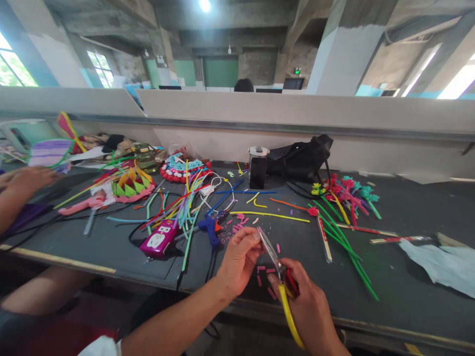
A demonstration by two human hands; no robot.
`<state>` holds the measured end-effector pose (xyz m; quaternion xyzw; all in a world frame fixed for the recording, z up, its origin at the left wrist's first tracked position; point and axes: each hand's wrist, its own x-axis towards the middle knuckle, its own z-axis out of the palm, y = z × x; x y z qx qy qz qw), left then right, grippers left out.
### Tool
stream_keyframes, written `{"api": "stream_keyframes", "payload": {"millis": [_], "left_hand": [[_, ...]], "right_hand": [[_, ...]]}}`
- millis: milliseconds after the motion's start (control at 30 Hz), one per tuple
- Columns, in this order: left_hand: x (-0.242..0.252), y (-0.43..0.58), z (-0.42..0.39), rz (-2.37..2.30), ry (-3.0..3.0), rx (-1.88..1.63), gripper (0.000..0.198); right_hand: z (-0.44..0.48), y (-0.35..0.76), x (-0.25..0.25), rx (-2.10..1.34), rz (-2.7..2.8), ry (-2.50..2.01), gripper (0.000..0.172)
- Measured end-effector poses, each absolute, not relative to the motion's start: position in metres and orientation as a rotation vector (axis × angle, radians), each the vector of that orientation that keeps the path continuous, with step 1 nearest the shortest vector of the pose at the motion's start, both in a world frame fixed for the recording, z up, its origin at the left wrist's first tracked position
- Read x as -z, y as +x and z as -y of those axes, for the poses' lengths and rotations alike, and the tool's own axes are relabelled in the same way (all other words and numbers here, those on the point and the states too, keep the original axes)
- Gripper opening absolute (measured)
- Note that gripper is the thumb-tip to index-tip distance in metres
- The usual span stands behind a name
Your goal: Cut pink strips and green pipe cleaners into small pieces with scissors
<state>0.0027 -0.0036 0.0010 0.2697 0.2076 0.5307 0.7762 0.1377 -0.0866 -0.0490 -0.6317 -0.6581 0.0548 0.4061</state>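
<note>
My right hand (306,299) is wrapped round the handles of a pair of scissors (271,251) with yellow and red grips. Their blades point up and away, with the tips beside my left hand (243,257). Thumb and finger of my left hand are pinched together on a short pink pipe cleaner (260,229), mostly hidden by the fingertips and blades. Short pink pieces (237,227) lie in a small heap beyond the left hand. More pink bits (260,281) are scattered on the table between and under my hands.
A blue glue gun (211,230) and a purple power box (159,239) lie left of my hands. Loose coloured pipe cleaners (191,198) spread behind them. Fluffy flowers with green stems (349,247) lie right. A phone (258,173) stands behind. Another person's arm (22,193) is far left.
</note>
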Motion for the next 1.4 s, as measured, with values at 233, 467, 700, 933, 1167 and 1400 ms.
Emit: {"api": "stream_keyframes", "payload": {"millis": [233,467,700,933,1167,1400], "left_hand": [[-0.002,0.003,0.005,-0.445,0.603,-1.16,0.008],[-0.002,0.003,0.005,-0.449,0.603,-1.153,0.008],[-0.002,0.003,0.005,-0.447,0.594,-1.155,0.008],[-0.002,0.005,0.006,-0.439,0.575,-1.154,0.01],[-0.002,0.006,0.008,-0.418,0.6,-1.155,0.007],[-0.001,0.003,0.004,-0.49,0.663,-1.151,0.008]], "right_hand": [[0.088,0.138,0.048,-0.156,1.672,-1.583,0.027],[0.09,0.138,0.052,-0.24,1.66,-1.575,0.028],[0.09,0.137,0.046,-0.16,1.693,-1.583,0.029],[0.09,0.136,0.039,-0.164,1.69,-1.576,0.026],[0.091,0.136,0.044,-0.281,1.657,-1.567,0.026],[0.092,0.137,0.047,-0.378,1.616,-1.564,0.026]]}}
